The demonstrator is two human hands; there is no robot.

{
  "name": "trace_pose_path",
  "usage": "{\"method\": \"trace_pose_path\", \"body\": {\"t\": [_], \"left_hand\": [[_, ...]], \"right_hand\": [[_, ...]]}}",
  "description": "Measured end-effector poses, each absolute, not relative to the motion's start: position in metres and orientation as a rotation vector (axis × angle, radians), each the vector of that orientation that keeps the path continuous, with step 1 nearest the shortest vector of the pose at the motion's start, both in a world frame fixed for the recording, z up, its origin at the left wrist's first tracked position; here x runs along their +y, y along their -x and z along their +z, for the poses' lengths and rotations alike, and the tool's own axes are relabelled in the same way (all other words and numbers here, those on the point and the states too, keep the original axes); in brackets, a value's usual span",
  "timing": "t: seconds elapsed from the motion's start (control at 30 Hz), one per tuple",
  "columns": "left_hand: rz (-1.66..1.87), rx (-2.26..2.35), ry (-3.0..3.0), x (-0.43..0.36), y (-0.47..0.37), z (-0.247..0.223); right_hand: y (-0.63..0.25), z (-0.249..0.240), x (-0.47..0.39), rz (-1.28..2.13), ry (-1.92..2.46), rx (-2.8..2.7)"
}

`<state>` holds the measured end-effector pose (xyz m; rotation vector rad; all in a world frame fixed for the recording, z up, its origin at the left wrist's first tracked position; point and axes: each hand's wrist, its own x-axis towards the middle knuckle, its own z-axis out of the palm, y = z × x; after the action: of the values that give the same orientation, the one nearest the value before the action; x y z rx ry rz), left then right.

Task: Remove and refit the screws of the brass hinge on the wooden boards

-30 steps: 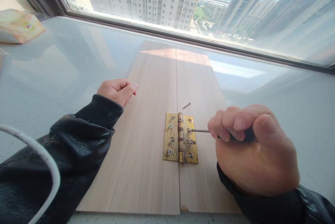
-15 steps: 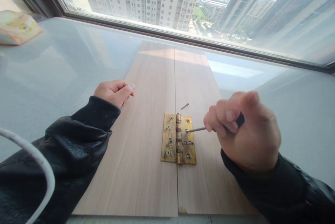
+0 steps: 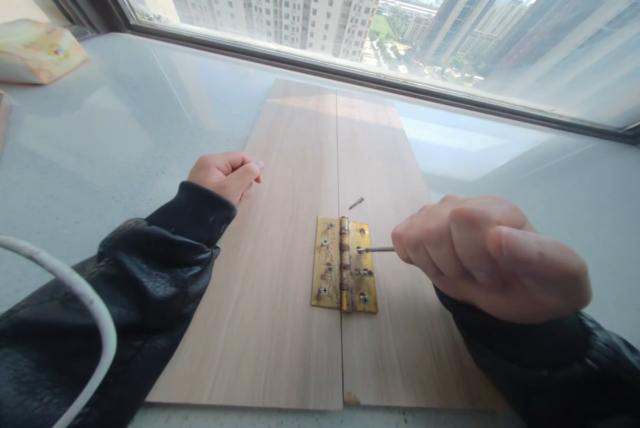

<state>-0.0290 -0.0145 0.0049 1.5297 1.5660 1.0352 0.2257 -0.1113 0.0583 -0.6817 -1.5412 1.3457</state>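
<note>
My right hand point(image 3: 493, 258) is wrapped round a screwdriver point(image 3: 381, 249), whose handle is hidden in the fist. The shaft's tip meets a screw point(image 3: 361, 251) in the second hole from the top of the brass hinge's right leaf. That worn brass hinge point(image 3: 345, 268) lies open across the seam of two pale wooden boards point(image 3: 280, 341). Screw heads show in several other holes. One loose screw point(image 3: 356, 203) lies on the right board just above the hinge. My left hand point(image 3: 227, 175) is closed over the left board's outer edge; whether anything is inside its fingers is hidden.
The boards rest on a glossy white sill point(image 3: 165, 115) below a large window with a dark frame point(image 3: 280, 65). A tissue packet point(image 3: 43, 51) sits at the far left. A white cable point(image 3: 95, 305) curves over my left sleeve.
My right hand has rotated around the screwdriver, and its fist now sits knuckles up and a little farther right. The left hand keeps its pose; the whole view has shifted slightly.
</note>
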Motion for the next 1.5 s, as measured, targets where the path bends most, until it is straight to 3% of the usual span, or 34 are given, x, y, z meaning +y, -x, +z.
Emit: {"method": "trace_pose_path", "body": {"t": [0.13, 0.4, 0.53, 0.77, 0.87, 1.17, 1.3, 1.5], "left_hand": [[1.055, 1.567, -1.539, -0.014, 0.029, 0.002], [1.081, 1.558, -1.528, -0.014, 0.028, 0.001], [1.058, 1.558, -1.529, -0.015, 0.028, 0.003], [0.982, 1.548, -1.534, -0.015, 0.03, 0.007], [1.003, 1.55, -1.533, -0.015, 0.03, 0.006], [1.029, 1.559, -1.534, -0.015, 0.029, 0.005], [1.03, 1.569, -1.523, -0.016, 0.028, 0.007], [1.033, 1.56, -1.516, -0.017, 0.027, 0.007]], "right_hand": [[-0.233, 0.057, -0.099, 1.377, 0.66, -1.542], [-0.181, 0.046, -0.131, 0.632, 1.0, -0.85], [-0.185, 0.05, -0.137, 0.837, 0.902, -1.052], [-0.23, 0.058, -0.103, 1.555, 0.544, -1.674], [-0.225, 0.053, -0.098, 1.452, 0.546, -1.547], [-0.186, 0.048, -0.128, 0.657, 0.937, -0.94], [-0.182, 0.051, -0.133, 0.744, 0.94, -0.97], [-0.217, 0.062, -0.115, 1.288, 0.703, -1.537]]}}
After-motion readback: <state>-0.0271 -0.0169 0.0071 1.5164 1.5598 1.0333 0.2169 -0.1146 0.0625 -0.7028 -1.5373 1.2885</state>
